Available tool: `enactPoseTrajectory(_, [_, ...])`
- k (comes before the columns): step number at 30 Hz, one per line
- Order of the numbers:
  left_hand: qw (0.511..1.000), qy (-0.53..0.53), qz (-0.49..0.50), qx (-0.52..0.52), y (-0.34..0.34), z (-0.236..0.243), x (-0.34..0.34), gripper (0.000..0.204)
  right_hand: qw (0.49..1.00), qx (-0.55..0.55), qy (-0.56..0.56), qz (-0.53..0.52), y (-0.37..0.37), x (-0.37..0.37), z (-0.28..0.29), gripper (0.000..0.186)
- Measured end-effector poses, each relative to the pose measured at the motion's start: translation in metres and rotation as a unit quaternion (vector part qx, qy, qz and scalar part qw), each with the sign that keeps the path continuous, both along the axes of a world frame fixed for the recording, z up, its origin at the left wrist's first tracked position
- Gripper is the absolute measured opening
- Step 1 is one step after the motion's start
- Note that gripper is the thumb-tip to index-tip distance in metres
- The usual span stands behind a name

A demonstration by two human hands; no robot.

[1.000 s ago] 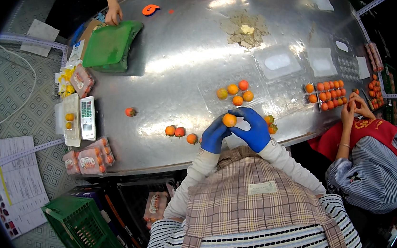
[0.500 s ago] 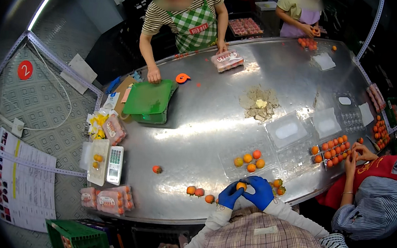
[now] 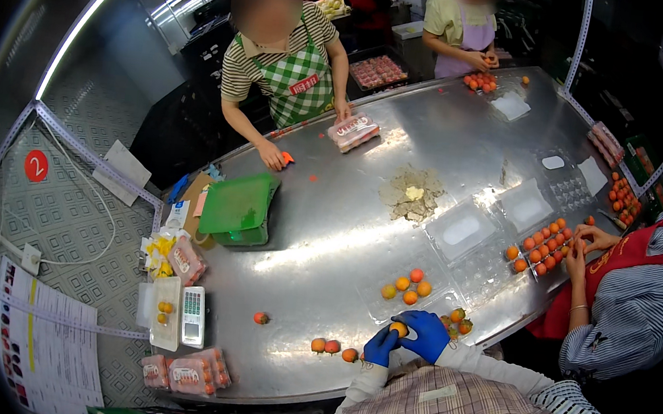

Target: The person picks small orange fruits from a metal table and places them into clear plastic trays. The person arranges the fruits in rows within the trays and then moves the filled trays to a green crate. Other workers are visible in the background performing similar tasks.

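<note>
Between my left hand (image 3: pixel 381 346) and my right hand (image 3: pixel 420 337), both in blue gloves, is a round orange fruit (image 3: pixel 399 329), like a small persimmon or tomato. The fingers of both hands are closed around it. Just beyond them, a clear plastic tray (image 3: pixel 375 297) holds several orange and yellowish fruits (image 3: pixel 411 297). Close to my right hand lie a few fruits with green leafy tops (image 3: pixel 458 315). Left of my left hand, loose orange-red fruits (image 3: pixel 331 347) rest on the metal table (image 3: pixel 298 300).
Across the table a person in a green checked apron (image 3: pixel 301 68) touches a fruit pack (image 3: pixel 353 132) and an orange tape dispenser (image 3: pixel 287 158). A green box (image 3: pixel 239 208), scale (image 3: pixel 193 316) and wrapped packs (image 3: pixel 192 371) stand left. On the right a co-worker's hands (image 3: pixel 583 247) fill a tray.
The whole view has shifted slightly. The person across has moved a hand from the green box to the orange tape dispenser. My hands still hold the fruit in nearly the same place.
</note>
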State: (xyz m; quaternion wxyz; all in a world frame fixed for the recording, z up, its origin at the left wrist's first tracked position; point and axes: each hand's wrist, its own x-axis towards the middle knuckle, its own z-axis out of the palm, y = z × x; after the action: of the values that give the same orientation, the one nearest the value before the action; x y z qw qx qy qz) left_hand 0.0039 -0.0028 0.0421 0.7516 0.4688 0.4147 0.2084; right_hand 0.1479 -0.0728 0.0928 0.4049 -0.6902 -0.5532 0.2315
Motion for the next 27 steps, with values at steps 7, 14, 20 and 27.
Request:
enactPoseTrajectory(7, [1.0,-0.013,-0.007,-0.012,-0.001,-0.009,-0.005,0.045,1.0,-0.029,0.006,0.011,-0.002,-0.001,0.009,0.043])
enactPoseTrajectory(14, [0.998,-0.048,-0.018,-0.037,-0.002,0.001,-0.003,0.043,1.0,-0.014,0.015,0.009,-0.001,0.0,0.003,0.043])
enactPoseTrajectory(20, [0.997,-0.056,-0.01,-0.059,-0.002,-0.004,-0.004,0.044,1.0,-0.018,0.015,0.003,-0.001,-0.003,0.0,0.043])
enactPoseTrajectory(27, [0.999,-0.046,-0.013,0.014,0.002,-0.008,0.003,0.044,0.999,-0.035,-0.009,0.014,-0.003,-0.001,0.003,0.044])
